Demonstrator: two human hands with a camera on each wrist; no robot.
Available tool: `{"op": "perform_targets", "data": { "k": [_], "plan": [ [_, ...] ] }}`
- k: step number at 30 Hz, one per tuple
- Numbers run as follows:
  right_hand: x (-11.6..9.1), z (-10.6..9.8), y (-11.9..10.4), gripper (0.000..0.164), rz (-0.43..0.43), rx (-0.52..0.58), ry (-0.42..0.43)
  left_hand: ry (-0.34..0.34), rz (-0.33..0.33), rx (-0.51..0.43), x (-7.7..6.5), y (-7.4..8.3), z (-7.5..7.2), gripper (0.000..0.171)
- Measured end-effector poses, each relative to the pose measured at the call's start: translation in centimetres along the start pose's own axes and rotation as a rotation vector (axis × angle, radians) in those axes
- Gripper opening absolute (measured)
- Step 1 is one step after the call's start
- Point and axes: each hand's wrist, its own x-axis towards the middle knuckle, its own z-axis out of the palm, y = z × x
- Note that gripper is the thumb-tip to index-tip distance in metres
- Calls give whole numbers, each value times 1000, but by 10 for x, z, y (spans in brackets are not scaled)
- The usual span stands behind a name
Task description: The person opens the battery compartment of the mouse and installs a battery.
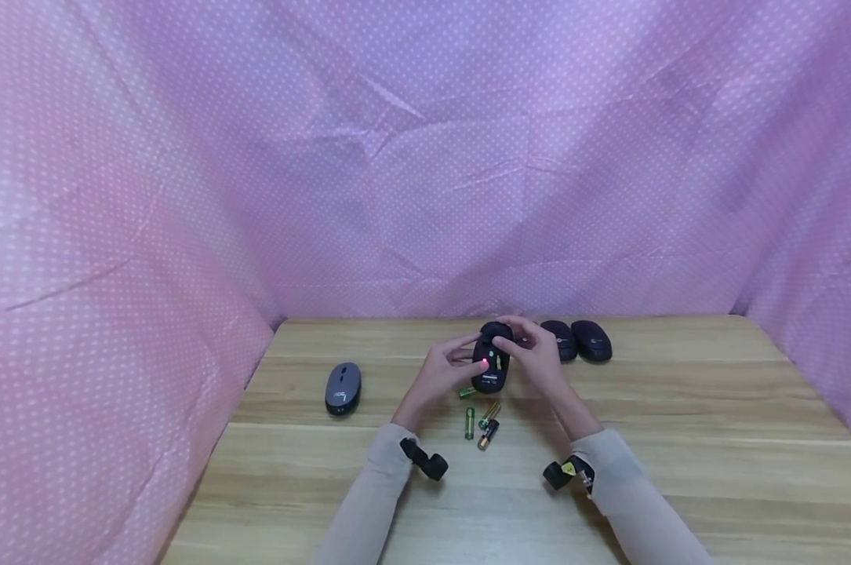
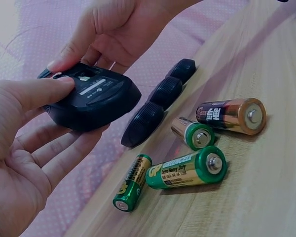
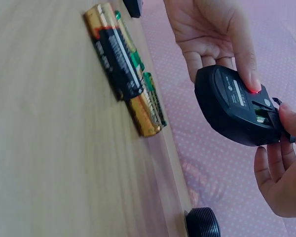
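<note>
Pink cloth [image 1: 425, 157] with white dots hangs in folds across the upper part of the head view and down both sides, perhaps to screen off the surroundings. Below it, a wood-grained tabletop [image 1: 714, 408] spreads across the lower part of the frame.

Near the centre, the left hand [image 1: 441, 373] and the right hand [image 1: 540, 357] hold one black mouse [image 1: 491, 382] between them, raised above the tabletop. Its underside faces the person, presumably so that the open compartment [image 3: 260, 111] can be seen and reached. The left hand pinches it from the side, thumb on the underside and fingers beneath, which seems to steady the body. The right hand pinches the far end, thumb beside the compartment; whether it grips a loose cover cannot be told.

Three more black mice [image 1: 592, 343] stand in a row right of centre, one mostly hidden behind the right hand, probably set back out of the way. A grey mouse [image 1: 343, 388] rests at left, well apart.

Four batteries [image 1: 470, 424] lie loosely grouped below the held mouse, likely for easy reach; one is black and copper, the others largely green and gold. A red light [image 3: 255, 92] glows at the left thumb's tip.
</note>
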Motion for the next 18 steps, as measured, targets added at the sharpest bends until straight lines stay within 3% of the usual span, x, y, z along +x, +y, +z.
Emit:
{"op": "perform_targets", "data": {
  "k": [6, 14, 18],
  "plan": [
    [2, -1, 8, 39, 107, 150, -17, -7, -4, -13, -5, 4, 1, 55],
    [-8, 2, -6, 37, 58, 9, -16, -2, -16, -22, -10, 8, 3, 54],
    [-7, 4, 12, 37, 17, -18, -24, -7, -16, -15, -12, 9, 4, 55]
  ]
}}
